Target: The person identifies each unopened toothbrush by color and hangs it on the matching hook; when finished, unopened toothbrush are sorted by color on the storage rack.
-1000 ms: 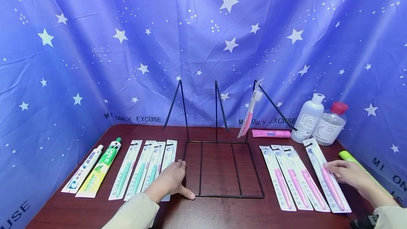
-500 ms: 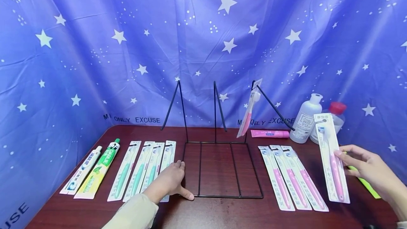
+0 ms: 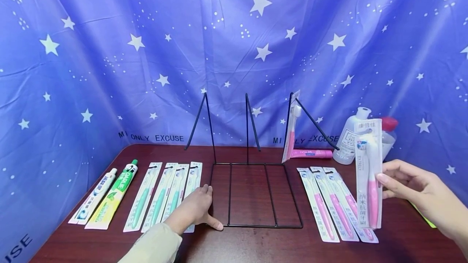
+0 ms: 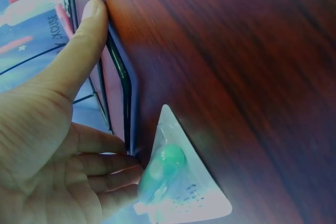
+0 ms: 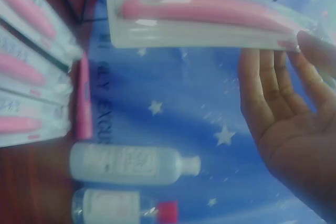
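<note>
My right hand (image 3: 420, 184) pinches a packaged pink toothbrush (image 3: 373, 198) by its right edge, lifted upright above the table; in the right wrist view this toothbrush (image 5: 210, 11) lies across the top. My left hand (image 3: 197, 206) rests on the front left corner of a black wire display rack (image 3: 256, 226). In the left wrist view the thumb lies straight along a rack bar (image 4: 118, 61), with the fingers extended by the corner, next to a green toothbrush pack (image 4: 184, 192). One packaged pink toothbrush (image 3: 291, 137) hangs from the rack's right hook.
Several green toothbrush packs (image 3: 139, 204) and two toothpaste tubes (image 3: 113, 198) lie at left. Three pink toothbrush packs (image 3: 321, 210) lie right of the rack. Behind them are a pink tube (image 3: 314, 154), a white bottle (image 3: 351, 137) and a red-capped bottle (image 3: 388, 137).
My right hand has picked the rightmost pink toothbrush pack off the table, raised it upright and moved it left. The hanging toothbrush has swung a little. My left hand stays on the rack.
</note>
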A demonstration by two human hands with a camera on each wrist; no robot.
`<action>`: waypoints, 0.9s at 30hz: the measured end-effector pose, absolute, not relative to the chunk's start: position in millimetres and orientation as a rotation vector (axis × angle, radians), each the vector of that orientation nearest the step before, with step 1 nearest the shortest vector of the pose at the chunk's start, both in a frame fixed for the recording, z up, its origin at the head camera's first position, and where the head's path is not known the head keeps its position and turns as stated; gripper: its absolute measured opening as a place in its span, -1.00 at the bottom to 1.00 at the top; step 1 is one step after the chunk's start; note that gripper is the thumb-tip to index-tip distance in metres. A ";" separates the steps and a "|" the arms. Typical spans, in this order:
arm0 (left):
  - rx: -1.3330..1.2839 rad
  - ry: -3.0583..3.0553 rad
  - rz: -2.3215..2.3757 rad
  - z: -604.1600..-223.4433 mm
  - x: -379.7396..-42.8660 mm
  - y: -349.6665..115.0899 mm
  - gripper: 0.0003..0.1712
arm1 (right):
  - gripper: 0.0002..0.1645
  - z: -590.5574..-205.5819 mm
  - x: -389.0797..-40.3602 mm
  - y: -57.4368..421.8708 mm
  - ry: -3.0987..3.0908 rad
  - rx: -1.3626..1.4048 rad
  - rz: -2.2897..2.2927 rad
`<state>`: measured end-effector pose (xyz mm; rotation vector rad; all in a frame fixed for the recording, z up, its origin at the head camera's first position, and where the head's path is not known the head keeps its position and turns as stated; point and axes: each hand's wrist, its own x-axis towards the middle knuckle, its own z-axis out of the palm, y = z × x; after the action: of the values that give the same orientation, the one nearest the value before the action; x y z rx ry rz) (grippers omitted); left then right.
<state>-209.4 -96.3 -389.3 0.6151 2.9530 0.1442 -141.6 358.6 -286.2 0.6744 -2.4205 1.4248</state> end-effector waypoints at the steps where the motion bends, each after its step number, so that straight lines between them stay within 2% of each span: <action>1: 0.612 2.951 0.145 -389.2 -209.1 -96.4 0.36 | -0.71 -284.8 -139.8 356.6 -2.413 0.730 1.444; 8: 0.605 2.954 0.145 -388.5 -209.0 -96.4 0.36 | -0.59 -280.2 -129.0 342.9 -2.414 1.064 1.498; 10: 0.603 2.954 0.145 -388.1 -208.8 -96.7 0.35 | -0.60 -277.5 -125.6 336.7 -2.486 1.057 1.399; 21: 0.606 2.954 0.144 -388.6 -208.0 -97.3 0.35 | -0.57 -286.3 -137.9 318.0 -2.379 1.180 1.496; 27: 0.596 2.947 0.140 -389.2 -210.0 -95.4 0.36 | -0.68 -285.2 -141.8 309.7 -2.488 1.052 1.408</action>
<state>-210.0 -95.4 -389.2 0.5965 2.9466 0.1402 -141.8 309.7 -285.2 1.0524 -2.4877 1.4084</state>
